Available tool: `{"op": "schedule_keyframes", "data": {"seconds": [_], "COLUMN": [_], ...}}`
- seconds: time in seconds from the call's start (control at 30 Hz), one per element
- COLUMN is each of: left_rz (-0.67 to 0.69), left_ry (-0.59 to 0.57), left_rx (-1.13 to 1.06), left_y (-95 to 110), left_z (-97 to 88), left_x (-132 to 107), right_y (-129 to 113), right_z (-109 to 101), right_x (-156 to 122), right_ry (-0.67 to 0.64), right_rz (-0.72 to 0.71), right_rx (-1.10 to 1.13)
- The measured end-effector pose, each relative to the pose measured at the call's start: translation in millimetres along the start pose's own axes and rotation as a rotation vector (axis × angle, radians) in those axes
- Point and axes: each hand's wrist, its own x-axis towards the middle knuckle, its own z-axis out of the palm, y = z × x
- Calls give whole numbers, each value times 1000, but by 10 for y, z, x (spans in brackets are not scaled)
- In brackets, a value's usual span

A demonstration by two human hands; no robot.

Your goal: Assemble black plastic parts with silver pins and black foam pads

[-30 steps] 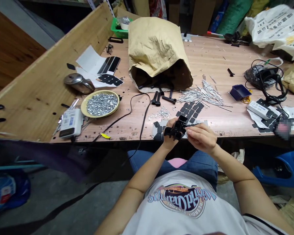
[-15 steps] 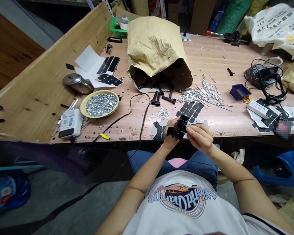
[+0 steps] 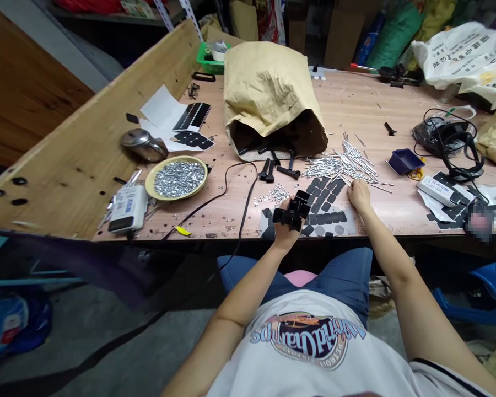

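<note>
In my left hand (image 3: pixel 287 236) is a black plastic part (image 3: pixel 293 209) with several flaps or arms, held above the table's front edge; its fingers are wrapped round it and mostly hidden. Farther right, my right hand (image 3: pixel 359 196) rests at the near edge of a pile of thin metal rods (image 3: pixel 343 162), its fingers drawn together. Whether a rod is pinched in them is hidden. Black adhesive pads (image 3: pixel 324 193) on a backing sheet lie between the two hands. Small metal pieces (image 3: pixel 278 193) are scattered just beyond my left hand.
A large paper sack (image 3: pixel 273 82) lies open toward me, black handled parts (image 3: pixel 267 171) at its mouth. A yellow bowl (image 3: pixel 149 187) of metal bits stands left. A black cable (image 3: pixel 248 215) crosses the front edge. At right are a blue box (image 3: pixel 405 160) and a headset (image 3: pixel 465 160).
My right hand has left the black plastic part and moved right and forward to the rod pile. My left hand still holds the part, now turned a little. The view has shifted slightly.
</note>
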Motion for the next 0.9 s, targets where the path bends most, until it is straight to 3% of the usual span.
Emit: {"op": "schedule_keyframes", "data": {"seconds": [0.13, 0.23, 0.3, 0.33, 0.43, 0.6, 0.73, 0.9], "left_rz": [63, 67, 58, 58, 87, 145, 141, 152], "left_ry": [17, 8, 5, 6, 10, 3, 27, 15], "left_rx": [28, 23, 18, 18, 28, 76, 71, 27], "left_y": [-43, -72, -72, -68, -48, -23, -11, -25], "left_z": [11, 33, 55, 67, 93, 102, 114, 119], "left_x": [-6, -23, -33, -38, -47, -65, -91, -98], "right_y": [-230, -713, -1096, -1275, -1662, -1793, -1747, -1720], "right_z": [-199, -549, -816, -933, -1132, -974, -820, -774], "right_x": [-86, -284, -484, -591, -861, -987, -949, -976], "right_ry": [77, 294, 359, 358, 194, 125, 153, 177], "right_rz": [-159, -339, -446, -520, -760, -961, -1010, -1010], "right_rx": [89, 250, 362, 412, 454, 331, 249, 159]}}
